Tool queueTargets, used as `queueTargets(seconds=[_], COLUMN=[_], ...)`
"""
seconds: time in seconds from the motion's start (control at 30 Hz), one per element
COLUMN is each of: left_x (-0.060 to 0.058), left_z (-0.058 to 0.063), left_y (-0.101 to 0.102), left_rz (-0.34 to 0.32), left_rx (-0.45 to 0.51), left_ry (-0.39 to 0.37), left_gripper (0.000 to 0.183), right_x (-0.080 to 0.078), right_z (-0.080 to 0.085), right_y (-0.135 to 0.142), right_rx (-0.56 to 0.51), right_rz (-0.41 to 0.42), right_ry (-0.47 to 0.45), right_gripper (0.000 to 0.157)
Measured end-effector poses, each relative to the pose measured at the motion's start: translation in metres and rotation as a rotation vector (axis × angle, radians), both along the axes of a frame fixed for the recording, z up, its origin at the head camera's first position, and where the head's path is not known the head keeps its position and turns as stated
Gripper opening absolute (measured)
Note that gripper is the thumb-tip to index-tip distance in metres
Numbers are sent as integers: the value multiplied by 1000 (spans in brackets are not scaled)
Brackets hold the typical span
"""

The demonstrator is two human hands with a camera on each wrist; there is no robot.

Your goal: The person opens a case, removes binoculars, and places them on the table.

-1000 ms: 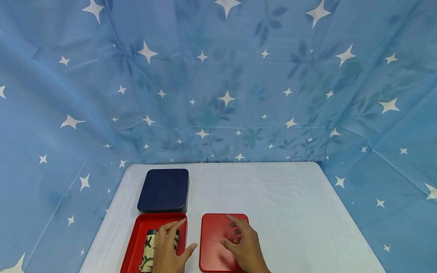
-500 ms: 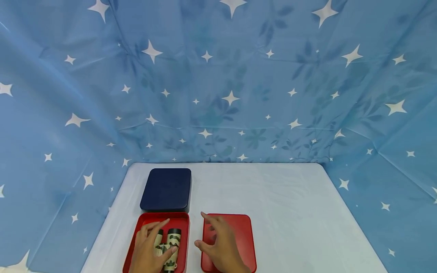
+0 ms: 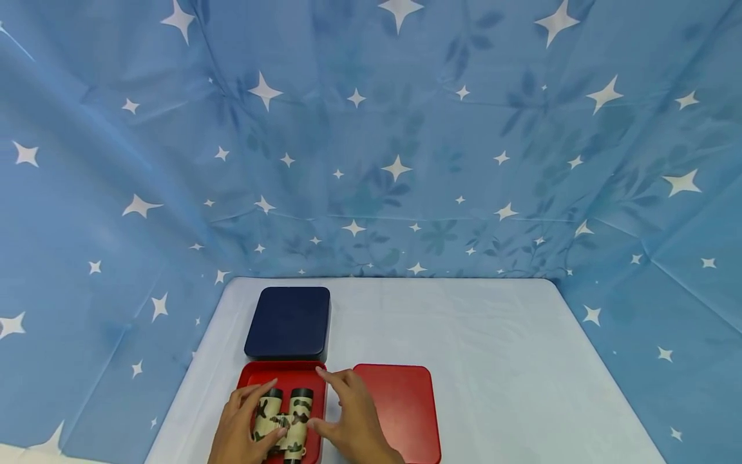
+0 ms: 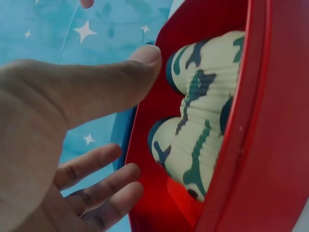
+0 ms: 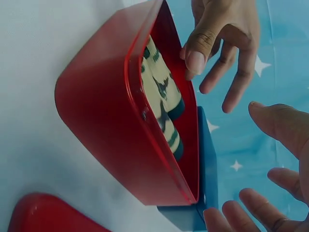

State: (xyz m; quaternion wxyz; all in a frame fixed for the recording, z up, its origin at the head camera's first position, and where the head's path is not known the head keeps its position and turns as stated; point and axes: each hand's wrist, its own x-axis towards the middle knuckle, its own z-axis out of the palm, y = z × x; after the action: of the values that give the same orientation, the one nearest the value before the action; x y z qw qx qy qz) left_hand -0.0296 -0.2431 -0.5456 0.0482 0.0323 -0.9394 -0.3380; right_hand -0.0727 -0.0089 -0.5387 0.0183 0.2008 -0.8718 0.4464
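A pair of camouflage-patterned binoculars (image 3: 300, 412) lies in an open red box (image 3: 290, 376), its dark ends toward the far wall. My left hand (image 3: 239, 426) is over the box's left side, fingers spread and thumb overlapping the binoculars in the head view. My right hand (image 3: 358, 422) hovers at the box's right rim with its thumb apart from the fingers. In the left wrist view, space shows between the thumb (image 4: 111, 87) and the binoculars (image 4: 198, 101). The right wrist view shows both hands holding nothing, above the box (image 5: 111, 111).
A flat red lid (image 3: 402, 412) lies on the white table (image 3: 481, 361), right of the box. Directly behind the box stands a closed dark blue box (image 3: 288, 322). Star-patterned blue cloth (image 3: 371, 161) hangs around the table's back and sides.
My right hand has moved left from over the red lid to the red box's right rim. My left hand has shifted left, uncovering more of the binoculars. The head view has turned slightly.
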Motion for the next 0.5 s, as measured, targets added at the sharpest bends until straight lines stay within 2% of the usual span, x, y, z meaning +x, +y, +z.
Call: queueTargets(seconds=[0.1,0.5], left_x=[0,1], left_z=[-2,-9], left_y=[-5,-17], left_rz=[-10,-17], left_rx=[14,38], left_ry=[-23,-150], left_gripper=[84,89], right_x=[0,3], right_z=[-4,-17], right_y=[-5,-26], right_rx=[26,66], right_rz=[17,100], right_ry=[41,34], right_gripper=[85,84])
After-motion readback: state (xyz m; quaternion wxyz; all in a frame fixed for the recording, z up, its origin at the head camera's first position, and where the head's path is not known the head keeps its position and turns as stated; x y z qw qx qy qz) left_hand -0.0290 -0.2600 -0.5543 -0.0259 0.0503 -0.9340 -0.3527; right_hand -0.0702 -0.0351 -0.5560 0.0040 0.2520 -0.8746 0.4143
